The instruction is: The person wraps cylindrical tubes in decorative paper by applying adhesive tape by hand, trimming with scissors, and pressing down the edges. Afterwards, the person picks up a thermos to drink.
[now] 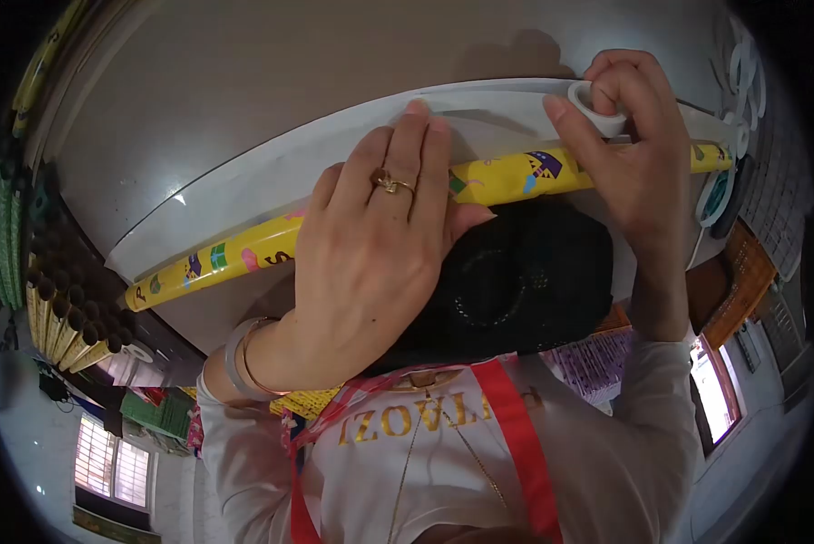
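My left hand (375,222), with a ring on one finger, lies flat across a long yellow patterned roll (506,179). Its fingertips press on the white sheet (198,204) that runs along the far side of the roll. At the right, my right hand (638,136) grips a small white tape roll (599,111) between curled fingers and thumb, above the sheet's edge. Near my right wrist the yellow roll passes beneath the hand and shows again beyond it. Part of the yellow roll is hidden under my left hand.
The table (334,59) extends beyond the sheet. A black mesh item (534,272) sits between my forearms. Upright tubes (71,322) and green rolls (3,231) stand at the left. White loops (747,82) and scissors-like handles (717,195) are at the right.
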A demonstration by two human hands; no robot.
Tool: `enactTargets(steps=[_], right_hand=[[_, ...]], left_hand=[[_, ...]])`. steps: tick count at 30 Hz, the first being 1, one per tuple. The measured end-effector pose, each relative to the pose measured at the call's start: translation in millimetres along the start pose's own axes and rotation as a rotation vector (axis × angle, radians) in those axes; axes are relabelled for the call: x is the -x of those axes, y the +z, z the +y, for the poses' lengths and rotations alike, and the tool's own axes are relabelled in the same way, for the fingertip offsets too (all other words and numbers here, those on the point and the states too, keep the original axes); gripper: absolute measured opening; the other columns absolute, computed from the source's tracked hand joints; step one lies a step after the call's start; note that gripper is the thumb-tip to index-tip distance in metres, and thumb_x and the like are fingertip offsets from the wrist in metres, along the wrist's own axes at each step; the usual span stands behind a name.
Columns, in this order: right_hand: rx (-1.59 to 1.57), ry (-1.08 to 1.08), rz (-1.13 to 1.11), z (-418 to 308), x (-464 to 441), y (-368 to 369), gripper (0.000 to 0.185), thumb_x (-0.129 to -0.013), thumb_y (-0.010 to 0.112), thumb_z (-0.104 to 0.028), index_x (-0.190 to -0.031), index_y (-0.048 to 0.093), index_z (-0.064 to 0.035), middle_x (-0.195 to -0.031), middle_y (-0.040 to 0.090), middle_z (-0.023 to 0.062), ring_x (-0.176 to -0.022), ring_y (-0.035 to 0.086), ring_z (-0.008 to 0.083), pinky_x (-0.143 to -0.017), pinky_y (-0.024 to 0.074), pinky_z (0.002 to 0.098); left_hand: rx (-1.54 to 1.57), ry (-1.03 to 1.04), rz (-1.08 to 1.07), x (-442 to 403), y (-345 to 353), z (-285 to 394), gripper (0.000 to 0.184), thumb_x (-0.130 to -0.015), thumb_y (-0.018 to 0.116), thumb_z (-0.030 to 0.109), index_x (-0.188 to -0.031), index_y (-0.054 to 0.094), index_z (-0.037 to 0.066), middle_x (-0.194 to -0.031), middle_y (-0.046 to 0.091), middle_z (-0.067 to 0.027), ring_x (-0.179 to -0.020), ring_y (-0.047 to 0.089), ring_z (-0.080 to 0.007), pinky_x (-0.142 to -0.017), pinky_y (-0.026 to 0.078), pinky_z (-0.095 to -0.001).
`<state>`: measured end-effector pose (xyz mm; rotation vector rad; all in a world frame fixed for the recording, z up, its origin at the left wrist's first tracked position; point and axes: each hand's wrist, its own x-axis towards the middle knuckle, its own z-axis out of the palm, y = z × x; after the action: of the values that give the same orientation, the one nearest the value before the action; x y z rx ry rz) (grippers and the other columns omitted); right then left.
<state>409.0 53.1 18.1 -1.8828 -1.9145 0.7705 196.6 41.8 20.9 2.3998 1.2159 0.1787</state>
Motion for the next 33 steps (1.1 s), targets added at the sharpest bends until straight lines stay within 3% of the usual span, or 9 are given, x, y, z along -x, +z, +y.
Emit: enactTargets(steps=[6, 14, 21, 33], right_hand=[[0.062, 0.030, 0.014, -4.0, -5.8, 3.5, 0.026, -0.073, 0.070, -0.005, -0.073, 0.045, -0.0026, -0.085, 0.048, 0.0021, -0.068, 0.043, 0.0077, -0.057, 0.0348, 0.0217], [0.008, -0.105, 0.093, 1.9, -9.0, 10.2, 0.025, -0.073, 0.070, -0.004, -0.073, 0.044, -0.0025, -0.080, 0.044, 0.0027, -0.069, 0.044, 0.0096, -0.057, 0.0356, 0.0232], [0.064, -0.027, 0.090, 1.5, -7.4, 14.4, 0.025, -0.074, 0.070, -0.006, -0.074, 0.046, -0.0034, -0.078, 0.043, 0.0011, -0.065, 0.043, 0.0091, -0.052, 0.0355, 0.0226], [0.062, -0.044, 0.108, -0.5, -6.9, 18.0, 0.021, -0.074, 0.070, -0.008, -0.077, 0.050, -0.0031, -0.078, 0.045, 0.0009, -0.065, 0.047, 0.0098, -0.052, 0.0422, 0.0233]], left_hand=[[-0.016, 0.000, 0.004, 0.3, 1.9, -0.6, 0.055, -0.074, 0.070, 0.022, -0.119, 0.053, -0.003, -0.119, 0.057, -0.0146, -0.100, 0.058, -0.0292, -0.082, 0.046, -0.0360], [0.008, -0.019, -0.020, 1.4, 0.9, -0.4, 0.053, -0.074, 0.071, 0.018, -0.119, 0.053, -0.003, -0.120, 0.057, -0.0157, -0.099, 0.058, -0.0300, -0.083, 0.046, -0.0359], [-0.003, -0.032, -0.008, 2.5, 1.6, 0.0, 0.048, -0.076, 0.070, 0.018, -0.117, 0.055, -0.003, -0.119, 0.058, -0.0149, -0.100, 0.059, -0.0296, -0.084, 0.046, -0.0356], [-0.019, -0.042, -0.026, 1.5, 0.3, 0.7, 0.046, -0.077, 0.070, 0.019, -0.117, 0.057, -0.001, -0.119, 0.058, -0.0128, -0.100, 0.059, -0.0282, -0.082, 0.046, -0.0357]])
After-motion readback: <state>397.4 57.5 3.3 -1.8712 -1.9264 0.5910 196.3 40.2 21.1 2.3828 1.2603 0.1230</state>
